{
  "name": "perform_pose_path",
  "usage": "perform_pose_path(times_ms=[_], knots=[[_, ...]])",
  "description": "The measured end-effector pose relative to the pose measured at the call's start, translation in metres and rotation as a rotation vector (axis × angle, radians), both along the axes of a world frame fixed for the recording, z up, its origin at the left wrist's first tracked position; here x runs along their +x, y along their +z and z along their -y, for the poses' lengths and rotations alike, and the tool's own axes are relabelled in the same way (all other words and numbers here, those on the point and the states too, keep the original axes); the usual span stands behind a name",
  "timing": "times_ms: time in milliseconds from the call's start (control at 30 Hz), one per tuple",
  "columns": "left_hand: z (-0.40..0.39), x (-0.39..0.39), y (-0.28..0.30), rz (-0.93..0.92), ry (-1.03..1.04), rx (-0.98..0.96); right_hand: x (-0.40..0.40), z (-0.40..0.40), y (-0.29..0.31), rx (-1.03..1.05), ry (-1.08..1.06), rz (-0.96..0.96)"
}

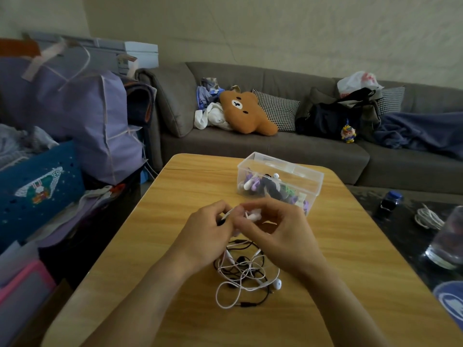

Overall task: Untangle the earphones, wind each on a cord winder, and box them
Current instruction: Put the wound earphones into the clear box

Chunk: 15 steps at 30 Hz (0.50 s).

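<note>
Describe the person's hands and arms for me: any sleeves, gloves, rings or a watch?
Both forearms are bare as far as the bottom edge of the view, with no sleeves showing. The left hand and right hand wear no gloves, and no watch, bracelet or ring shows on what can be seen. The fingernails look short and unpainted.

Layout: tabletop, head view.
Tangled earphones [244,276] lie at tabletop [150,234] centre; box [280,182] at 1 o'clock, with wound sets inside. Both hands [210,229] [278,231] sit between tangle and box. Sofa [300,149] at 12 o'clock, behind the tabletop.
</note>
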State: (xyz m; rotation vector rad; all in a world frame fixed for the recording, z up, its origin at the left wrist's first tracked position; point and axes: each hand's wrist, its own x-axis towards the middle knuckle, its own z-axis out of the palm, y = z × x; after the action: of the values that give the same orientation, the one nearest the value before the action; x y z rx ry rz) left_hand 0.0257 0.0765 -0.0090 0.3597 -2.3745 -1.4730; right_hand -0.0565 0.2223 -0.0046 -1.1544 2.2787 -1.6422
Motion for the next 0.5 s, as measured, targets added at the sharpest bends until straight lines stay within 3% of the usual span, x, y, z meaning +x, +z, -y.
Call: perform_pose_path(times_ms=[133, 300, 500], knots=[[-0.001, 0.002, -0.001, -0.019, 0.007, 0.001, -0.002, 0.004, -0.003, -0.068, -0.015, 0.073], [-0.010, 0.001, 0.005, -0.075, 0.002, 0.285, -0.004, 0.003, 0.000, -0.202, 0.020, 0.167], [-0.017, -0.001, 0.007, -0.119, 0.030, 0.395, 0.000, 0.008, -0.001, -0.118, -0.103, -0.096]])
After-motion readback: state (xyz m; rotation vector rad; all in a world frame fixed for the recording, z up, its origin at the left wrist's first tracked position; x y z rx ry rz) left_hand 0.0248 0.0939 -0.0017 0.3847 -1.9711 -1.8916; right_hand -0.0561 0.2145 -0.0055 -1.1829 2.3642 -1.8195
